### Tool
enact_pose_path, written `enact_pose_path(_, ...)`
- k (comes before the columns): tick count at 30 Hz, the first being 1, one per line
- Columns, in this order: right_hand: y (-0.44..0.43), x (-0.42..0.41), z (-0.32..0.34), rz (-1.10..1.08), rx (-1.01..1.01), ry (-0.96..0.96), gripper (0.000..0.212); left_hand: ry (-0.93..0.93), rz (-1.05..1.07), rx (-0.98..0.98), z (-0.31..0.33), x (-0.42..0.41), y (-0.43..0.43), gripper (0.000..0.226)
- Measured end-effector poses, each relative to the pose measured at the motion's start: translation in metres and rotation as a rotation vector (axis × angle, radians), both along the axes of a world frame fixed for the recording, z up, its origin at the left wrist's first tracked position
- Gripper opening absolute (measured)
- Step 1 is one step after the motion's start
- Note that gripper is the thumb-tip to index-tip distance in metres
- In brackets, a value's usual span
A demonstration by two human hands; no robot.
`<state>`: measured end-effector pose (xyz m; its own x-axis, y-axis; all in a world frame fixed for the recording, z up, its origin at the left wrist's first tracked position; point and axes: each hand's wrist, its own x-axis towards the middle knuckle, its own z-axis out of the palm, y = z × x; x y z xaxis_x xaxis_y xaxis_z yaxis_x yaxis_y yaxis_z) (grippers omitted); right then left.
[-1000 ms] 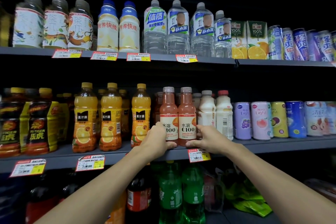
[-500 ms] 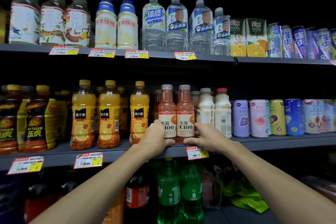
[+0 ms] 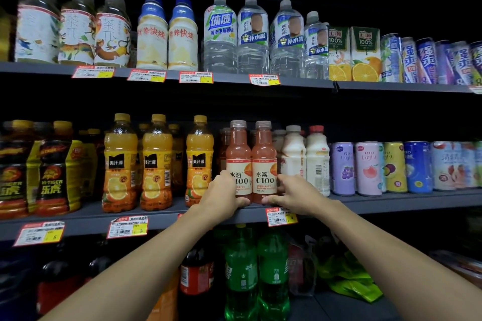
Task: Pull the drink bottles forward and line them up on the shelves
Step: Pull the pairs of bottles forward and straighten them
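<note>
**Two C100 bottles held at the shelf edge**

Two pink-orange bottles are seen upright at the front edge of the middle shelf [image 3: 161,216], side by side and touching. The left C100 bottle [image 3: 238,154] is clasped low down by the left hand [image 3: 224,195]: its grip is closed round the bottle, with the thumb laid across the base in front. The right C100 bottle [image 3: 264,156] is held in the same way by the right hand [image 3: 294,195], its grip wrapped round the bottle's lower right side. More bottles of the same kind are partly seen behind the pair. Orange juice bottles [image 3: 156,164] are ranged to the left, white bottles [image 3: 317,159] just beside on the right, and cans [image 3: 367,167] further right. A price tag [image 3: 280,216] is fixed to the shelf edge under the right hand.
</note>
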<state>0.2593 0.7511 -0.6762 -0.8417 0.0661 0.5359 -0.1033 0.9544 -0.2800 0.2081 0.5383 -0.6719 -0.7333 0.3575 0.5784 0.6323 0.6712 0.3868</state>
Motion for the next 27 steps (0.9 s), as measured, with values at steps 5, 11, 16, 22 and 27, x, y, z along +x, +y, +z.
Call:
enact_pose_path(5, -0.001, 0.013, 0.005, -0.108, 0.019, 0.083, 0.076, 0.076, 0.014, 0.196, -0.005, 0.020, -0.003, 0.053)
enact_pose_path(11, 0.039, 0.036, -0.009, -0.392, -0.202, 0.547, 0.025, 0.212, -0.217, 0.294, -0.017, 0.048, 0.034, 0.019)
enact_pose_path(16, 0.065, 0.031, -0.022, -0.521, -0.202, 0.528, 0.045, 0.150, -0.290, 0.262, -0.019, 0.064, 0.098, 0.035)
enact_pose_path(22, 0.062, 0.018, -0.023, -0.613, -0.263, 0.505, 0.053, 0.094, 0.017, 0.169, -0.009, 0.064, 0.144, 0.035)
enact_pose_path(27, 0.067, 0.012, -0.022, -0.662, -0.284, 0.466, 0.050, 0.119, 0.039, 0.037, 0.003, 0.050, 0.164, 0.020)
